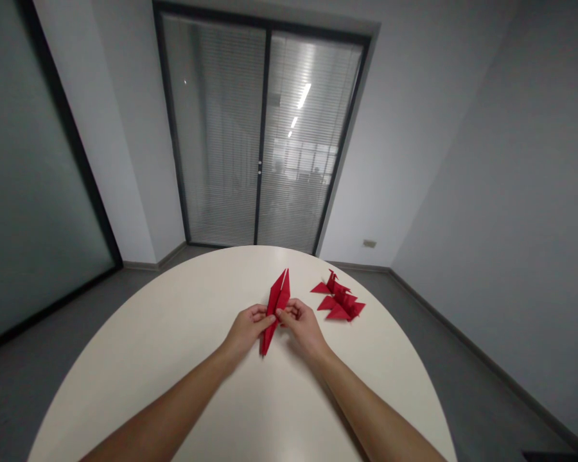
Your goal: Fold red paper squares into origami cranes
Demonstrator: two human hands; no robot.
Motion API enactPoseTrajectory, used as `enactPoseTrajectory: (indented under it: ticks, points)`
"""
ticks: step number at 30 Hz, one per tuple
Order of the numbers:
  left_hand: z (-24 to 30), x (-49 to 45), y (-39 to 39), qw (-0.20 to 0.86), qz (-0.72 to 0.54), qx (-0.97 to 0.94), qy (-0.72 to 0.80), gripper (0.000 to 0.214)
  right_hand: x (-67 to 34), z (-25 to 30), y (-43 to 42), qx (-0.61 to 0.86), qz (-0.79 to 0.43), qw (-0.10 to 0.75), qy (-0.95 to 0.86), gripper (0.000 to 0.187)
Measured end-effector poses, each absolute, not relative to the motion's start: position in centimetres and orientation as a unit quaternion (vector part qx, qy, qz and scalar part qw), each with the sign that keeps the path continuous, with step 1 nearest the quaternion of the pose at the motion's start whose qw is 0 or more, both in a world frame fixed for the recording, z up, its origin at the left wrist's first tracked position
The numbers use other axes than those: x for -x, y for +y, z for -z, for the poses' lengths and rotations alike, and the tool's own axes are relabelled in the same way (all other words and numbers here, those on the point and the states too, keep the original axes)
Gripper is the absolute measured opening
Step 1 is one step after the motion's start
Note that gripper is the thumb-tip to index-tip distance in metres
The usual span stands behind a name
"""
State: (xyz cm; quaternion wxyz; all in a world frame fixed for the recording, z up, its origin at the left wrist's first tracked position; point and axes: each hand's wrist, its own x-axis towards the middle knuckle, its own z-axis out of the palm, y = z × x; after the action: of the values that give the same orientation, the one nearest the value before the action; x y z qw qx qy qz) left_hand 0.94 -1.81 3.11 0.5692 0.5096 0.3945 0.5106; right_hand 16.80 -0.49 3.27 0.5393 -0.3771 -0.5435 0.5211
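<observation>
Both hands hold a folded red paper (279,294), long and narrow, with two pointed flaps at its far end split by a slit and a tapering near end. My left hand (250,324) pinches its left edge, thumb lying on top. From the other side my right hand (301,324) grips it, the thumb pressed close to the left thumb near the paper's middle. The fingertips beneath the paper are partly hidden. The paper is held just over the round table, tilted a little to the right at its far end.
Several red paper cranes (341,303) sit close together on the right side of the white round table (187,321). Beyond the table's far edge stands a glass door (260,141) with blinds. A wall socket (369,244) is low on the wall.
</observation>
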Motion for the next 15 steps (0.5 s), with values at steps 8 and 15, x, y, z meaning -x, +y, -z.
enactPoseTrajectory:
  ticks: [8, 15]
  points:
    - [-2.35, -0.88, -1.09, 0.552, -0.519, -0.508, 0.41, 0.041, -16.76, -3.3, -0.76, 0.391, -0.541, 0.53, -0.524, 0.043]
    - [-2.51, -1.08, -1.29, 0.545, -0.5, -0.522, 0.425, 0.044, -16.84, -2.93, -0.35, 0.384, -0.562, 0.519, -0.517, 0.046]
